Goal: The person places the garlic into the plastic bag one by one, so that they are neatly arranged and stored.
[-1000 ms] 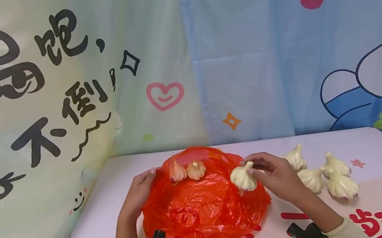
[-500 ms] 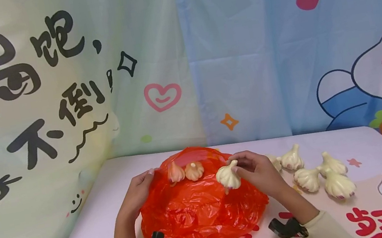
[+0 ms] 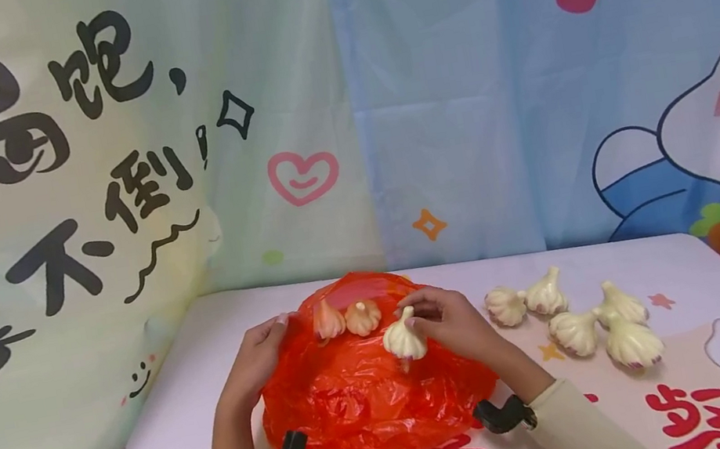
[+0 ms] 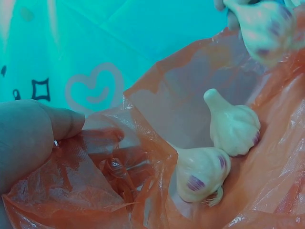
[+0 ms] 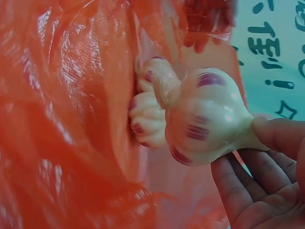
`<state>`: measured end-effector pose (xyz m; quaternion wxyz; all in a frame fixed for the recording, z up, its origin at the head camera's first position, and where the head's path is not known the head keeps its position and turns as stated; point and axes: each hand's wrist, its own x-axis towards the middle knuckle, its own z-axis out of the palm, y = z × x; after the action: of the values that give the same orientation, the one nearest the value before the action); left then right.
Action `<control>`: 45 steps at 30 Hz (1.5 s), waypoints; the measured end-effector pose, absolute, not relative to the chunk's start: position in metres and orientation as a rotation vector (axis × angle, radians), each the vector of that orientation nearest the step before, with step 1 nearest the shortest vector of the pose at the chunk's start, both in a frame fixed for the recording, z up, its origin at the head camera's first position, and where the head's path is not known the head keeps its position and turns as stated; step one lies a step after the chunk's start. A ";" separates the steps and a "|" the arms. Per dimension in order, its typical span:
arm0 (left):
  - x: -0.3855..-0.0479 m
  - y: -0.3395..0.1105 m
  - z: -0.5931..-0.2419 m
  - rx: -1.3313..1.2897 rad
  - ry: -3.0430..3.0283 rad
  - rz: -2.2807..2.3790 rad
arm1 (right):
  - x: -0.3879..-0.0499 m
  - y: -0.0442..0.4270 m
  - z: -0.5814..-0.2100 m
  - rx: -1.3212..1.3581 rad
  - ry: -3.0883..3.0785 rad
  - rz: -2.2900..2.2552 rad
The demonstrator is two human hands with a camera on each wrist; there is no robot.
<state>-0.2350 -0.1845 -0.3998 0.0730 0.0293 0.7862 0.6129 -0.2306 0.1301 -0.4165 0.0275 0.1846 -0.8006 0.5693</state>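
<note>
A crumpled red plastic bag (image 3: 377, 412) lies mouth-up on the table, two garlic bulbs (image 3: 363, 319) resting inside near its far side. My left hand (image 3: 261, 358) grips the bag's left rim, thumb over the film in the left wrist view. Over the bag's mouth, my right hand (image 3: 454, 326) pinches another garlic bulb (image 3: 404, 338) by its stem. In the right wrist view this held bulb (image 5: 205, 119), with purple marks, has its root end toward the bag and partly covers the two bulbs behind it. The bag's right side is partly hidden by my right arm.
Several more garlic bulbs (image 3: 574, 334) lie on the table (image 3: 175, 446) to the right of the bag. A printed cloth backdrop (image 3: 437, 84) rises behind the table. Dark cameras sit on both wrists.
My right hand has moved left with the garlic bulb, from the bag's right rim to over its mouth. My left hand keeps its grip on the rim.
</note>
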 end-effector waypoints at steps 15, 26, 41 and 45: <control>-0.232 -0.184 -0.397 0.072 2.342 1.855 | -0.257 0.094 -0.435 0.347 -2.463 1.615; -0.233 -0.184 -0.398 0.079 2.364 1.849 | -0.266 0.087 -0.442 0.163 -2.365 1.562; -0.235 -0.183 -0.401 0.109 2.352 1.859 | -0.275 0.084 -0.455 -0.014 -2.355 1.509; -0.234 -0.183 -0.401 0.113 2.356 1.859 | -0.275 0.084 -0.459 -0.019 -2.367 1.503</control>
<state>-0.2344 -0.1829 -0.4008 0.0690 0.0374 0.7826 0.6175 -0.2750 0.0845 -0.4589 0.1682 -0.0067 -0.8321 0.5285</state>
